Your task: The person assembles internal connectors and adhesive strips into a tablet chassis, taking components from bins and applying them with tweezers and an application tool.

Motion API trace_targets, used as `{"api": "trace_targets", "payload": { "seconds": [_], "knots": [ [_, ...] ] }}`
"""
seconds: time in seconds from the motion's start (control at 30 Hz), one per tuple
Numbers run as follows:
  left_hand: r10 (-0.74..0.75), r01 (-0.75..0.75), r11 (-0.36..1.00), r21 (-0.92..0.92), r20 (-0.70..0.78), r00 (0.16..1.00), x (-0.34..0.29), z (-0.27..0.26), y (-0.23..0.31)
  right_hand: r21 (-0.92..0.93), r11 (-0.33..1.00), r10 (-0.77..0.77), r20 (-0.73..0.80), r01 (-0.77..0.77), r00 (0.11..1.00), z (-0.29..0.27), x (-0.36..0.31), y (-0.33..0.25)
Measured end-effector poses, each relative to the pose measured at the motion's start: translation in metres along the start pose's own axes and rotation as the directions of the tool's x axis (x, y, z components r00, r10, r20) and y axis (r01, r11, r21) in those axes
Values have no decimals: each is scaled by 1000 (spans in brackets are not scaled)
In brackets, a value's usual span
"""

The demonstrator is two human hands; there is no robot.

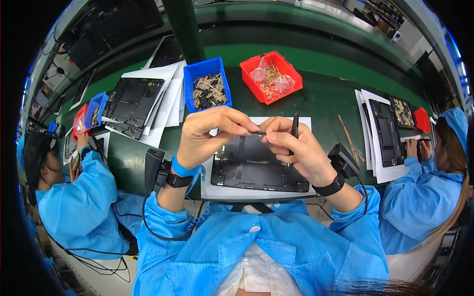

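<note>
My left hand [213, 132] is closed in a pinch on one end of a small dark strip [257, 132]. At the strip's other end, the thumb and forefinger of my right hand [298, 148] pinch it too. A slim black pen-like tool [295, 129] stands nearly upright in my right hand, gripped among the fingers. Both hands are raised over a flat black device housing [256, 177], which lies on white paper [217, 191]. The hands cover part of the housing's far side.
Beyond my hands, a blue bin [189, 79] and a red bin [284, 97] hold many small parts. More housings on paper [133, 101] lie at the left. A thin copper-coloured strip [349, 140] rests on the green table at right. Co-workers [81, 197] sit on both sides.
</note>
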State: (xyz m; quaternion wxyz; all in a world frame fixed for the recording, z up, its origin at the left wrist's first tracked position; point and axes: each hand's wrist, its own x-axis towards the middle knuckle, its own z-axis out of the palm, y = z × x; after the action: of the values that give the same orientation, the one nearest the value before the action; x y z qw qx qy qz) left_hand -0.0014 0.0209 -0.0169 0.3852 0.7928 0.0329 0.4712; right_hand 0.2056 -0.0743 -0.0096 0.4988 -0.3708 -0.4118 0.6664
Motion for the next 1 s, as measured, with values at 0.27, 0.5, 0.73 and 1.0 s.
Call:
{"api": "trace_targets", "payload": {
  "seconds": [0.27,0.5,0.73,1.0],
  "knots": [
    [-3,3,1000,-19,37,999,-3,-3,-7,16,1000,-2,3,2,1000,-5,7,5],
    [73,-99,793,602,68,995,4,6,30,-154,981,-138,-122,119,983,-7,11,15],
    [3,11,599,801,-16,1000,-6,36,27,-517,794,-435,-115,320,893,-4,11,24],
    [-39,42,708,705,-20,999,-2,37,16,-734,554,-597,-21,393,802,-6,11,21]
  ]
}}
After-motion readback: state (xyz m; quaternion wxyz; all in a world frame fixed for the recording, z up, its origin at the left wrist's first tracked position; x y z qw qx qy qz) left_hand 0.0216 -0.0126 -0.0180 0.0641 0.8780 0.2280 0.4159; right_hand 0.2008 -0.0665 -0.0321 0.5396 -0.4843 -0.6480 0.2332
